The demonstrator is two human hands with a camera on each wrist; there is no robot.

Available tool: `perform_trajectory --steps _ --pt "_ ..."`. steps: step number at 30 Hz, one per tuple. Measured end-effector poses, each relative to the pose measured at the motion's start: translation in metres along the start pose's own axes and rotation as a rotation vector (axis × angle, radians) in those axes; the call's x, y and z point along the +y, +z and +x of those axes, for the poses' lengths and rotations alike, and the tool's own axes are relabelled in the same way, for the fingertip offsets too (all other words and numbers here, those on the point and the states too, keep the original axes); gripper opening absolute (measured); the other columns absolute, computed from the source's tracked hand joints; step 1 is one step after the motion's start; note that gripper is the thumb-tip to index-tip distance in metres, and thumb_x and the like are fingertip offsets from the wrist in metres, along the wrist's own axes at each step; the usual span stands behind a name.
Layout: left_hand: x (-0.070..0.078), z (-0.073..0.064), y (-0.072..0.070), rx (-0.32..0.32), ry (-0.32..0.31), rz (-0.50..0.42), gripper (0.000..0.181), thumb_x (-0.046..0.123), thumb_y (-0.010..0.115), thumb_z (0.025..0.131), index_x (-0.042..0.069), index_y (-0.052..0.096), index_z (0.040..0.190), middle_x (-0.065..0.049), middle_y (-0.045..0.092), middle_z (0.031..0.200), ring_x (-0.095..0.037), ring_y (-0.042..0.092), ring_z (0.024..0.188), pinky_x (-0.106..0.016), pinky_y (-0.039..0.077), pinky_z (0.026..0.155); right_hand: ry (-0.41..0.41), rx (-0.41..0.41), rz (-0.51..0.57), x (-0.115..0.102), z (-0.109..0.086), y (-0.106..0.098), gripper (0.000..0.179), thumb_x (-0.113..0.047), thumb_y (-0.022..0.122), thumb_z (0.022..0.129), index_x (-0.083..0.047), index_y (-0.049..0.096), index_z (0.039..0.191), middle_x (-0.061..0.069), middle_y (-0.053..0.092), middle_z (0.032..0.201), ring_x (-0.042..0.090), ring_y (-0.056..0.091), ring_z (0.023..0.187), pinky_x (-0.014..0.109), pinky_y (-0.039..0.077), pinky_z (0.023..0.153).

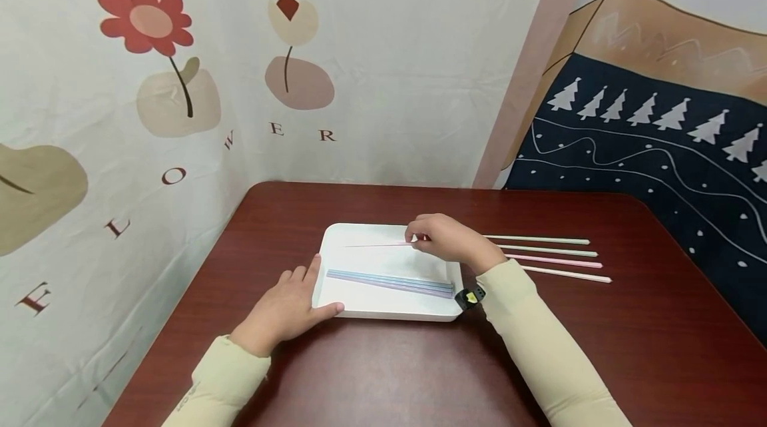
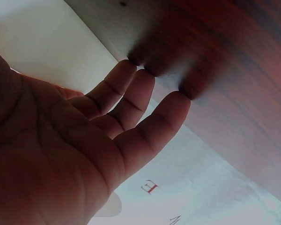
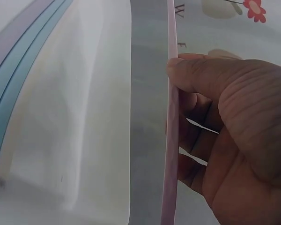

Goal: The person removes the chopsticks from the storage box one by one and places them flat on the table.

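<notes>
A white tray (image 1: 383, 307) lies on the table, with blue sticks (image 1: 389, 278) and a purple stick (image 1: 395, 287) side by side along its front part. Thumb and fingers of my right hand (image 1: 443, 237) pinch a thin pink stick (image 3: 171, 122) above the tray's back right part; in the head view it points left across the tray. My left hand (image 1: 290, 307) rests against the tray's left edge, fingers extended and thumb over the front left corner. The left wrist view shows that hand's palm and spread fingers (image 2: 150, 126).
Several loose sticks lie to the right of the tray: green ones (image 1: 554, 252), a pink one (image 1: 563, 261) and a whitish one (image 1: 575, 274). They rest on the reddish-brown table (image 1: 383, 374). A printed curtain (image 1: 383, 80) hangs behind the table and along its left.
</notes>
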State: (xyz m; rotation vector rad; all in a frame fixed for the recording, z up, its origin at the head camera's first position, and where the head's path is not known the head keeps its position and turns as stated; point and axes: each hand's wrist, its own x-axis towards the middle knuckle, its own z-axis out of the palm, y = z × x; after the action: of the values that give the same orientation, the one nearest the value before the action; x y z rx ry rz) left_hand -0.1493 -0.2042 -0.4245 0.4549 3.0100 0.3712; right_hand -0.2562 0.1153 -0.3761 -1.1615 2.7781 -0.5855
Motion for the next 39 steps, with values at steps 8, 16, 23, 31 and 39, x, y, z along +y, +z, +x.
perform_trajectory --steps 8,16,23,31,39 --pt "-0.001 0.0 0.001 -0.007 -0.008 -0.002 0.116 0.082 0.048 0.083 -0.005 0.02 0.155 -0.025 0.048 0.135 -0.043 0.046 0.122 -0.053 0.043 0.095 0.039 0.018 -0.007 0.013 -0.023 -0.007 0.013 -0.007 0.069 0.093 -0.015 0.073 0.103 -0.006 0.064 0.097 0.012 0.057 0.082 0.028 0.051 0.074" --pt "0.0 0.0 0.001 -0.006 -0.007 0.004 0.116 0.082 0.047 0.083 -0.005 0.02 0.155 -0.025 0.049 0.135 -0.042 0.045 0.122 -0.053 0.044 0.094 0.049 0.062 -0.034 0.031 -0.052 -0.016 0.015 -0.005 0.07 0.092 -0.016 0.073 0.101 -0.007 0.063 0.093 0.011 0.056 0.08 0.031 0.051 0.074" --pt "0.0 -0.001 0.0 0.003 -0.002 -0.002 0.116 0.081 0.048 0.084 -0.006 0.021 0.155 -0.025 0.049 0.133 -0.043 0.046 0.121 -0.053 0.043 0.094 0.107 0.087 -0.029 0.049 -0.076 -0.023 0.013 -0.006 0.071 0.091 -0.015 0.073 0.1 -0.008 0.061 0.09 0.012 0.055 0.08 0.032 0.051 0.074" --pt "0.002 -0.002 -0.001 -0.008 -0.003 -0.009 0.116 0.082 0.047 0.083 -0.006 0.02 0.155 -0.025 0.049 0.134 -0.043 0.045 0.122 -0.053 0.043 0.095 0.111 0.124 -0.061 0.072 -0.114 -0.029 0.017 -0.001 0.068 0.091 -0.017 0.07 0.095 -0.008 0.06 0.089 0.011 0.054 0.08 0.037 0.05 0.075" --pt "0.0 -0.001 -0.001 -0.009 -0.005 -0.007 0.117 0.083 0.046 0.083 -0.006 0.02 0.155 -0.026 0.049 0.133 -0.043 0.046 0.121 -0.053 0.043 0.094 0.134 0.135 -0.089 0.087 -0.15 -0.03 0.017 0.0 0.069 0.09 -0.016 0.07 0.094 -0.008 0.061 0.09 0.01 0.055 0.081 0.037 0.051 0.074"
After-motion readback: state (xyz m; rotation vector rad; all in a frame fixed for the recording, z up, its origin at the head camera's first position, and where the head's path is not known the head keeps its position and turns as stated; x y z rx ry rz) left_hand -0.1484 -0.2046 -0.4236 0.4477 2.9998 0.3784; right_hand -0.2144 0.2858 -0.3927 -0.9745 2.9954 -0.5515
